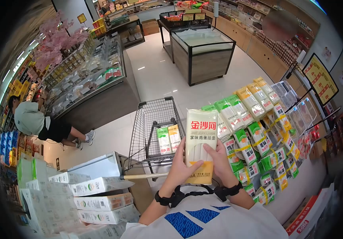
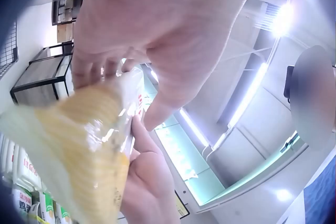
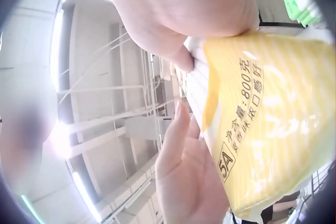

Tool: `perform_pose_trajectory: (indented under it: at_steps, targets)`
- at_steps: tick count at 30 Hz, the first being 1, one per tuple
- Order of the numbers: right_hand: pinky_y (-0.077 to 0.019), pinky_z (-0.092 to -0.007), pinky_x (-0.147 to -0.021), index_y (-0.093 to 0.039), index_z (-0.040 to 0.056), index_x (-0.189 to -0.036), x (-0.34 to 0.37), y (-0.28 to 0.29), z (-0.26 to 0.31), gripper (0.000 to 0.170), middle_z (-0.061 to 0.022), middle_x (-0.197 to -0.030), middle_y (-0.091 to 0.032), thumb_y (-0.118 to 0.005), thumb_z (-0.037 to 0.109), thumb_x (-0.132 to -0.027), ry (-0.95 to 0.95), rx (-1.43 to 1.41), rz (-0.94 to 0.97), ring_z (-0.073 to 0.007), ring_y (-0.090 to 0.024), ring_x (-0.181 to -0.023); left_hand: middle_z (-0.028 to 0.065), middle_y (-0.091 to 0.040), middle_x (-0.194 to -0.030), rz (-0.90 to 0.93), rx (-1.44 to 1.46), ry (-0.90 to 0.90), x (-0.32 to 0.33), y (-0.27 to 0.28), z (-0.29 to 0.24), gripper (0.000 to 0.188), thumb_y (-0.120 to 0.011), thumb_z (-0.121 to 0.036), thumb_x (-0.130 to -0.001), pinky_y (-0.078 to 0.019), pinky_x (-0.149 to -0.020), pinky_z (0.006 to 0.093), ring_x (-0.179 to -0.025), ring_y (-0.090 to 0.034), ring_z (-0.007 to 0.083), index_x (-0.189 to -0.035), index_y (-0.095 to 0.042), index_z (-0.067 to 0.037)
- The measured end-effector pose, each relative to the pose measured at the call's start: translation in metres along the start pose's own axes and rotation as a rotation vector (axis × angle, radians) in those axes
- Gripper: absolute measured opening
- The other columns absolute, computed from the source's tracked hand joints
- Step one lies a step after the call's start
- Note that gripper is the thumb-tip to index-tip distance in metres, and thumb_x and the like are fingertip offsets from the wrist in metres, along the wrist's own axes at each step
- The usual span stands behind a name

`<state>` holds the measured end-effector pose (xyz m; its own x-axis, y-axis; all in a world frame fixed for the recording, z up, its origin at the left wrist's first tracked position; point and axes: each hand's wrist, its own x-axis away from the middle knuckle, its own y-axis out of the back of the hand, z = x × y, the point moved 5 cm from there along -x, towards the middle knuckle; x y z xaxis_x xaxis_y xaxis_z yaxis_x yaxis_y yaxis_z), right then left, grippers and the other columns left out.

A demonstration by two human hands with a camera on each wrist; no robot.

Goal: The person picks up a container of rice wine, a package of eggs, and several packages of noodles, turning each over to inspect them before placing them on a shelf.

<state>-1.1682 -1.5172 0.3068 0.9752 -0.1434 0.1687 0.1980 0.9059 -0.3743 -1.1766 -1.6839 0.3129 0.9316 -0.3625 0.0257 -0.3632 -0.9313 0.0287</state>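
Note:
Both hands hold one pack of dried noodles (image 1: 200, 127) upright in front of the chest. It is pale with red lettering at the top and a yellow lower end. My left hand (image 1: 183, 166) grips its left edge, thumb across the front; my right hand (image 1: 218, 158) grips the right edge, its thumb pressing the front. In the right wrist view, the pack's yellow end (image 3: 273, 119) shows black print below the right hand (image 3: 189, 3). The left wrist view has the same yellow end (image 2: 89, 145) close to the camera, under the left hand (image 2: 152, 29).
Ahead stands a shopping cart (image 1: 143, 119) with a green noodle pack (image 1: 163, 139) and a yellow one (image 1: 174, 137) inside. Stacked and bundled noodle packs (image 1: 251, 101) fill a display at right. White boxes (image 1: 99, 202) are piled at left. Another person (image 1: 30, 117) stands by the left shelves.

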Motion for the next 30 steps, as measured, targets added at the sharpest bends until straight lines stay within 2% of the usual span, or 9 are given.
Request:
perform_pose_trajectory:
  at_steps: [6,9,11,19,21,23,25,27,30]
  targets:
    - [-0.0589,-0.0334,-0.092,-0.053,0.0006,-0.135,-0.039,-0.039,0.003,0.042,-0.0124,-0.125,-0.068,-0.069,0.004,-0.097,-0.021,-0.189,-0.076,-0.0185,-0.07,-0.108,0.0169,-0.056,-0.143,0.146,0.285,0.148,-0.022,0.055,0.024,0.082,-0.082,-0.012,-0.088,-0.0551,-0.098,0.0355,-0.123,-0.061,0.0239,-0.154,-0.035,0.001]
    - [-0.0582,-0.0336,-0.094,-0.052,0.0012,-0.136,-0.053,-0.051,0.008,0.043,-0.0116,-0.126,-0.068,-0.069,0.003,-0.097,0.079,-0.222,-0.126,-0.0186,-0.069,-0.11,0.013,-0.065,-0.133,0.513,0.193,0.325,-0.025,0.058,0.036,0.064,-0.081,-0.013,-0.09,-0.0549,-0.098,0.0339,-0.117,-0.065,0.0192,-0.144,-0.048,0.002]
    - [-0.0567,-0.036,-0.097,-0.051,0.0023,-0.139,-0.063,-0.051,0.005,0.048,-0.0113,-0.129,-0.066,-0.07,0.004,-0.096,0.068,-0.221,-0.14,-0.0191,-0.067,-0.115,0.0105,-0.069,-0.127,0.377,0.331,0.261,-0.034,0.066,0.03,0.054,-0.079,-0.012,-0.092,-0.0546,-0.097,0.0321,-0.113,-0.066,0.0159,-0.138,-0.054,0.002]
    - [-0.0531,-0.0389,-0.105,-0.052,0.0051,-0.141,-0.078,-0.024,-0.018,0.057,-0.0103,-0.133,-0.064,-0.075,0.004,-0.089,-0.179,-0.269,0.066,-0.0219,-0.062,-0.126,0.0099,-0.068,-0.129,0.598,0.097,0.298,-0.075,0.094,0.033,0.056,-0.079,-0.006,-0.091,-0.0535,-0.1,0.0327,-0.114,-0.066,0.0166,-0.139,-0.053,0.003]
    - [-0.0529,-0.0387,-0.106,-0.052,0.0053,-0.14,-0.09,-0.019,-0.02,0.057,-0.0103,-0.133,-0.064,-0.075,0.003,-0.089,-0.181,-0.311,0.057,-0.0223,-0.062,-0.126,0.0121,-0.069,-0.126,0.56,0.105,0.243,-0.087,0.089,0.04,0.058,-0.078,-0.013,-0.093,-0.0557,-0.092,0.0311,-0.107,-0.069,0.0163,-0.142,-0.051,0.003]
    - [-0.053,-0.0387,-0.105,-0.053,0.0052,-0.139,-0.108,-0.002,-0.018,0.054,-0.0101,-0.133,-0.064,-0.074,0.003,-0.09,-0.114,-0.313,-0.07,-0.0228,-0.063,-0.124,0.0133,-0.069,-0.126,0.266,0.3,0.297,-0.108,0.095,0.06,0.06,-0.077,-0.013,-0.093,-0.0553,-0.091,0.0298,-0.107,-0.069,0.0154,-0.144,-0.048,0.003]
    - [-0.0526,-0.0383,-0.106,-0.053,0.0055,-0.139,-0.129,0.022,-0.009,0.052,-0.01,-0.133,-0.064,-0.073,0.003,-0.091,-0.042,-0.363,-0.16,-0.0229,-0.063,-0.124,0.0183,-0.068,-0.128,0.217,0.192,0.272,-0.12,0.104,0.062,0.064,-0.076,-0.02,-0.095,-0.0558,-0.091,0.0334,-0.109,-0.07,0.0199,-0.146,-0.045,0.004]
    - [-0.0521,-0.0378,-0.106,-0.053,0.0058,-0.138,-0.159,0.05,0.001,0.05,-0.0099,-0.134,-0.063,-0.072,0.004,-0.092,0.028,-0.42,-0.238,-0.0231,-0.063,-0.124,0.0243,-0.066,-0.131,0.272,-0.357,0.278,-0.124,0.118,0.073,0.067,-0.073,-0.027,-0.096,-0.0533,-0.097,0.0384,-0.116,-0.069,0.0294,-0.147,-0.044,0.005]
    - [-0.0491,-0.0395,-0.11,-0.053,0.0065,-0.139,-0.216,0.113,0.017,0.049,-0.0098,-0.136,-0.061,-0.071,0.006,-0.093,0.178,-0.716,-0.349,-0.0244,-0.06,-0.128,0.0292,-0.062,-0.136,0.494,-0.678,0.335,-0.12,0.134,0.09,0.071,-0.073,-0.032,-0.095,-0.0458,-0.107,0.0384,-0.128,-0.061,0.0361,-0.148,-0.045,0.007]
